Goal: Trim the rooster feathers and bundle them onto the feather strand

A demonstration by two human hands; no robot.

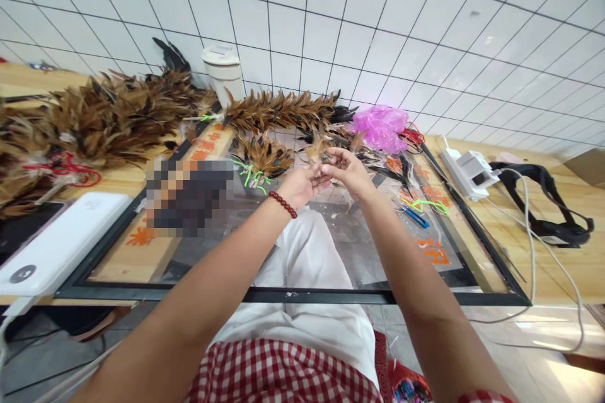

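The left hand (302, 187) and right hand (350, 173) meet above the black-framed clear panel (302, 296), fingers in a narrow grip. A tan feather (317, 148) is located at the fingertips, at twelve o'clock; which hand pinches it cannot be told. Relative to the hands: feather strip (283, 111), eleven o'clock; pink plastic bag (380, 128), two o'clock; blue utility knife (416, 216), four o'clock.
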